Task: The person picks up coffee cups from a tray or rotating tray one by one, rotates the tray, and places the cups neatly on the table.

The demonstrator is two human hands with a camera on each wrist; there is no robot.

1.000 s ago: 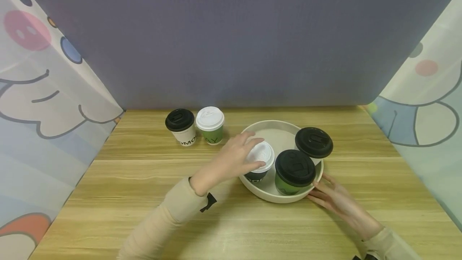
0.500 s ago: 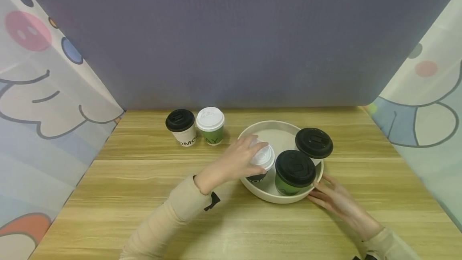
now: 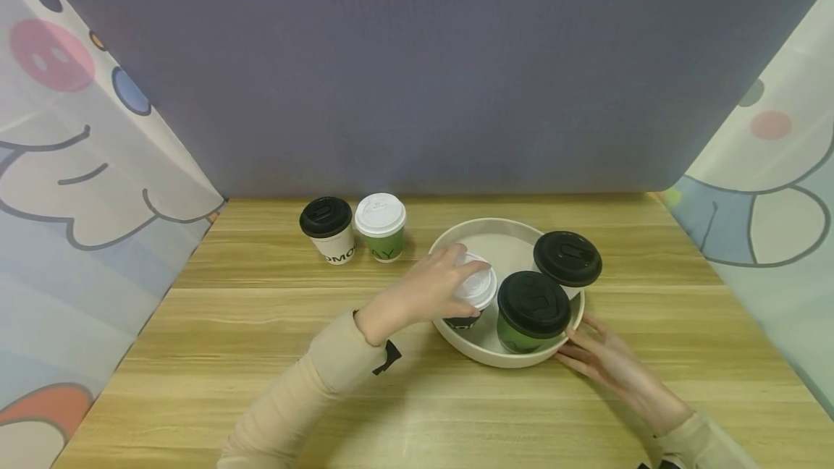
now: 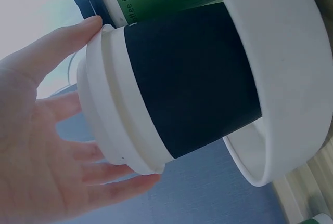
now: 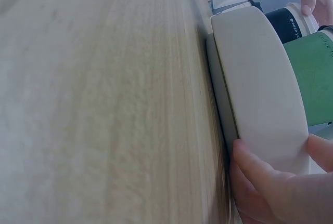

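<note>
My left hand (image 3: 426, 288) reaches over a dark-sleeved paper coffee cup (image 4: 192, 78) with a white lid (image 3: 478, 294). In the left wrist view its thumb and fingers lie at opposite edges of that lid. The cup stands in a round, cream-white tray (image 3: 502, 237). Beside it in the tray are a green cup (image 3: 517, 339) with a black lid and a pale cup under another black lid (image 3: 567, 258). My right hand (image 3: 606, 364) grips the tray's near right side, its wall (image 5: 265, 94) between thumb and fingers in the right wrist view.
Left of the tray, at the back, stand a pale cup (image 3: 337, 246) with a black lid and a green cup (image 3: 384, 243) with a white lid, side by side. A grey panel (image 3: 443, 71) rises behind the wooden table (image 3: 215, 353); cartoon-printed cloth flanks both sides.
My left hand has moved slightly right and closed in around the white lid. The right hand, the tray and the other cups have stayed in place.
</note>
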